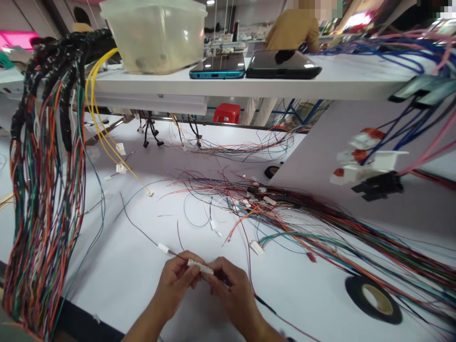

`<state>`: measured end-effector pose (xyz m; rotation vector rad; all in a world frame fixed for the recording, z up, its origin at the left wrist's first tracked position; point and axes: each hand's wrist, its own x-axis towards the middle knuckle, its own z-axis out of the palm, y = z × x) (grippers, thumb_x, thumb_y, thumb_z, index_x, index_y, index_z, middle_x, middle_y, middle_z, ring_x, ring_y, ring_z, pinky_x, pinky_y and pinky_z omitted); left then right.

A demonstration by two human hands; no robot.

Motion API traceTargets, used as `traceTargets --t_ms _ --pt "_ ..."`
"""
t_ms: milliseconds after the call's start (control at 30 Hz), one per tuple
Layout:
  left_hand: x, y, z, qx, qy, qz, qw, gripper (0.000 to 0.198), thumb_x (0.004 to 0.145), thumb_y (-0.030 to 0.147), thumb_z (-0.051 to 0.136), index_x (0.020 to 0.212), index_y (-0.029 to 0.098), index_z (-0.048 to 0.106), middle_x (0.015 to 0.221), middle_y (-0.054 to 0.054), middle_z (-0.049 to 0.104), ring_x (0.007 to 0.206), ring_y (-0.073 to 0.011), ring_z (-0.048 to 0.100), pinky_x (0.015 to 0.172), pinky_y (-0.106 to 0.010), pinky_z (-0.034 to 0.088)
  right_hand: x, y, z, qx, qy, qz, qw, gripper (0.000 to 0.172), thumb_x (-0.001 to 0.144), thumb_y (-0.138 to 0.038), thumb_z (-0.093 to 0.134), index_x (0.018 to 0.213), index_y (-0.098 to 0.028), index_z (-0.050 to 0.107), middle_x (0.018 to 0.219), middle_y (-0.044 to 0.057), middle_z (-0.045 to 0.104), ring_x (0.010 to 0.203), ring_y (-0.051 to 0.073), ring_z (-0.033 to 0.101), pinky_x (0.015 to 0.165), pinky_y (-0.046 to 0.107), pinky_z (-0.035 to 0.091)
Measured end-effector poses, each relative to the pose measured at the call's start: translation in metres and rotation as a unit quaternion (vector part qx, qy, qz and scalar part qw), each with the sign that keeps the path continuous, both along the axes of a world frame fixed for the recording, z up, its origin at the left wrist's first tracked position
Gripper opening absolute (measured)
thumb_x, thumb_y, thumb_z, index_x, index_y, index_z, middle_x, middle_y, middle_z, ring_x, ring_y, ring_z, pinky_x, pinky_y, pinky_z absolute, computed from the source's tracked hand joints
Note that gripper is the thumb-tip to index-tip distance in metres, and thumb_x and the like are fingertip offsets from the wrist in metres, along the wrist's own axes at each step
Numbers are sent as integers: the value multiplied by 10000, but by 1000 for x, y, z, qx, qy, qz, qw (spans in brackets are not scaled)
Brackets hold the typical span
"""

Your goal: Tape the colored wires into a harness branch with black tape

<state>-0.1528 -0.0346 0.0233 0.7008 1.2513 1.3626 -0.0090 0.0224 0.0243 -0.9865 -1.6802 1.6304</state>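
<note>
We found the white plastic connector housing [200,267] held above the worktop [117,304], pinched between the left hand [174,284] and right hand [231,292]. The fingers [190,271] of both hands clenched it from either end, a grip we judged kept it steady. A thin dark wire [142,231] ran left from the housing through a small white connector [163,248]. Right of the housing fanned a multicoloured wire bundle [313,228], with a black tape roll [373,299] farther right. Left of the housing hung a sleeved wire harness [46,204], lifted, we judged, to stay clear of the loose wires.
</note>
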Motion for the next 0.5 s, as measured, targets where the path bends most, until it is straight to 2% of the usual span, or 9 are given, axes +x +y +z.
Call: traceTargets --t_ms 133,233,300,400,467,500 --pt "2 -3 -4 21 28 4 999 227 781 372 653 770 148 687 621 -26 581 531 -113 435 499 -230 351 -3 -4 -2 -1 24 -8 1000 318 828 -447 598 687 -161 606 545 -19 543 494 103 478 488 212 386" --pt "0 -4 -1 -2 36 21 999 232 780 388 653 791 159 694 562 2 533 522 -113 422 498 -226 343 -8 -9 -1 -11 -5 8 1000 274 852 -401 570 719 -164 607 540 -19 551 484 108 501 484 209 406" --pt "-2 -6 7 -33 45 24 998 219 772 382 668 827 173 705 589 4 540 568 -123 453 551 -231 372 -4 -9 7 57 -63 40 996 201 853 -353 569 796 -175 641 665 16 621 598 141 577 561 230 455" --pt "-8 -18 18 -80 21 5 997 269 726 426 701 844 185 718 730 -35 620 636 -150 502 608 -259 404 25 7 24 227 -130 94 961 154 867 -305 555 923 -208 660 898 55 655 824 184 615 718 264 487" --pt "-13 -29 18 -122 -24 6 992 345 687 503 704 815 184 726 652 -40 612 582 -159 496 554 -272 394 58 31 28 303 -166 89 934 188 924 -256 465 924 -218 649 897 44 657 836 165 613 763 258 483" --pt "-16 -35 15 -144 -39 11 989 379 662 537 708 803 185 731 582 -35 590 549 -161 489 528 -277 388 76 46 26 337 -198 62 918 240 947 -219 408 910 -219 645 896 42 659 840 160 610 795 268 475"
